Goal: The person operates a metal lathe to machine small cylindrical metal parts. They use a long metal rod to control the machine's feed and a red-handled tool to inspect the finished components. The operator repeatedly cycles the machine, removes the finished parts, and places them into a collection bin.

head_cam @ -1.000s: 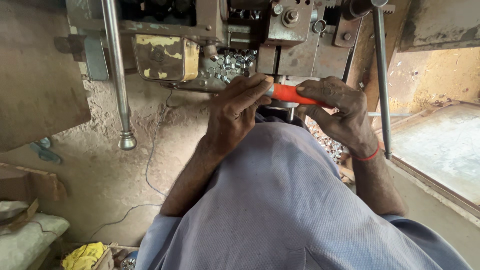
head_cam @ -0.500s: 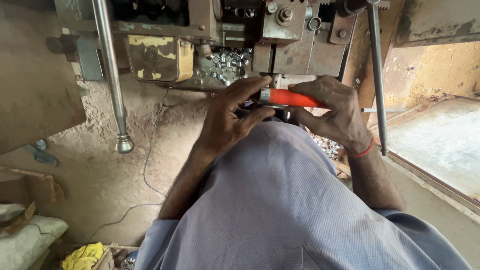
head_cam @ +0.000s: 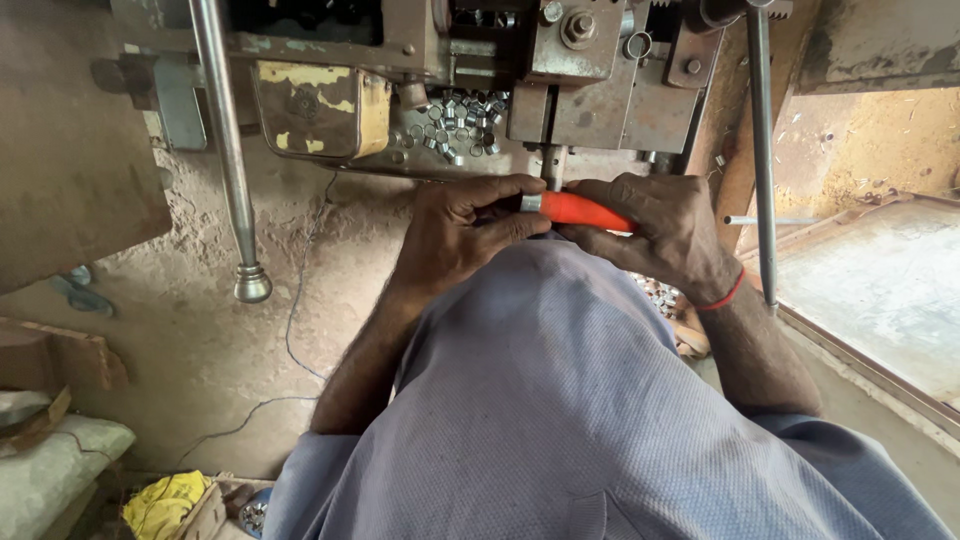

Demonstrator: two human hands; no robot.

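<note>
My right hand [head_cam: 672, 232] is wrapped around the orange handle of a tool [head_cam: 582, 210], whose metal collar end points left. My left hand [head_cam: 462, 232] pinches that metal end with thumb and fingers, right below a short steel spindle [head_cam: 553, 165] hanging from the old press machine [head_cam: 590, 80]. Whatever sits between my left fingertips is hidden. A heap of small metal rings [head_cam: 452, 125] lies on the machine bed just above my hands. My blue shirt fills the lower part of the view.
A long steel lever with a knob [head_cam: 250, 282] hangs at left, a thin rod [head_cam: 762, 160] at right. More small rings [head_cam: 662, 296] lie under my right wrist. A thin wire [head_cam: 295, 330] trails over the dirt floor. A yellow rag [head_cam: 165, 500] lies at lower left.
Both hands and the orange-handled tool stay together below the spindle; they sit slightly lower in the view as the camera shifts. My left fingers have closed a little tighter on the metal end.
</note>
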